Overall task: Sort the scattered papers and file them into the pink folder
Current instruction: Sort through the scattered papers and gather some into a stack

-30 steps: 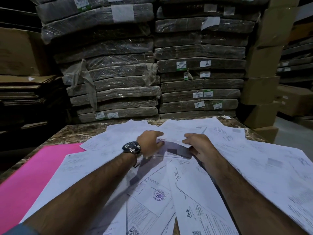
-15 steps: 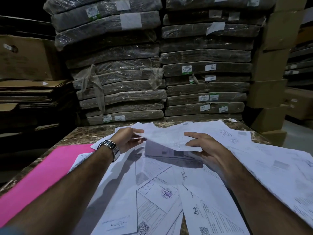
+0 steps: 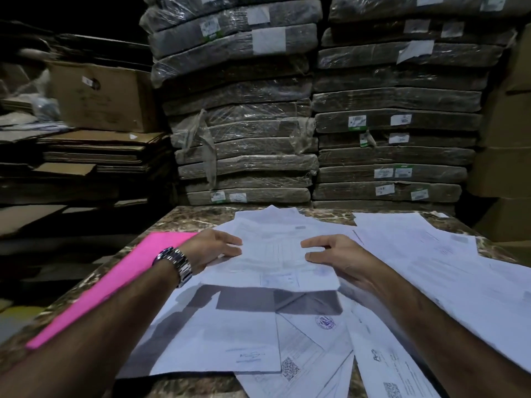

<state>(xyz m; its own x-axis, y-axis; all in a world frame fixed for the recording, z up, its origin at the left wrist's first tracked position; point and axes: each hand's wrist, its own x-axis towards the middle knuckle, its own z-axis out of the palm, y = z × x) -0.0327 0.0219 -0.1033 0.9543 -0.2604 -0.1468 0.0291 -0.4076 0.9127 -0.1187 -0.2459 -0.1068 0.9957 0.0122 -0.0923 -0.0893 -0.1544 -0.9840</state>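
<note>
**Two hands lifting a sheet from scattered papers on a marbled tabletop**

Background: two stacks of flat, plastic-wrapped bundles [image 3: 313, 110], each bearing small white and green labels, rise behind the tabletop; flattened cardboard [image 3: 94, 150] and a brown carton [image 3: 100, 96] stand to the left.

The tabletop [image 3: 195, 219] has a brown, mottled stone pattern and is largely covered by the scattered papers [image 3: 431, 262]. These are white printed sheets lying at many angles and overlapping; one carries a round purple stamp [image 3: 325, 322], several show square codes near their lower edges, and the print is too blurred to read.

The pink folder [image 3: 115, 280] is a bright magenta, flat and closed, lying on the left part of the tabletop. Its long edge runs diagonally from the near left toward the middle, its far end reaches beside the left wrist, and the left forearm crosses over part of it.

A held sheet [image 3: 273, 259] is raised clear of the pile and casts a dark shadow on the papers beneath. It shows faint ruled boxes and a bluish mark near its lower edge.

The left hand [image 3: 212, 248], with a metal wristwatch [image 3: 175, 261] on the wrist, pinches the sheet's left edge, so its grip is closed on the paper. The right hand [image 3: 342, 259] holds the right edge likewise, thumb on top.
</note>
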